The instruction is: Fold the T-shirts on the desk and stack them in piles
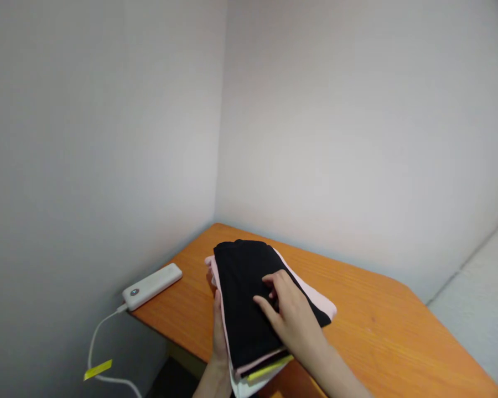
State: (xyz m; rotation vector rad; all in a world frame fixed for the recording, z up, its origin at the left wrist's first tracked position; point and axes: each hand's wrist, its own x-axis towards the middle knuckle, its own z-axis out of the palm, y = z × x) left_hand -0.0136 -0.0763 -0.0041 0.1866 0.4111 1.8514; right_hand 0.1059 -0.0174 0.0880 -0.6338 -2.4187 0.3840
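A stack of folded clothes is held over the near part of the wooden table. On top lies a black folded garment, with a pink garment showing past its right and left edges. Yellow cloth and white cloth peek out at the near end. My left hand grips the stack at its left side, its fingers partly hidden behind and under the cloth. Over the black garment, my right hand has its thumb and curved fingers apart, touching or just above the fabric and holding nothing.
A white power bank lies at the left edge of the orange-brown table. From it a white cable with a yellow tag hangs off the edge. Grey-white walls meet in a corner behind the table.
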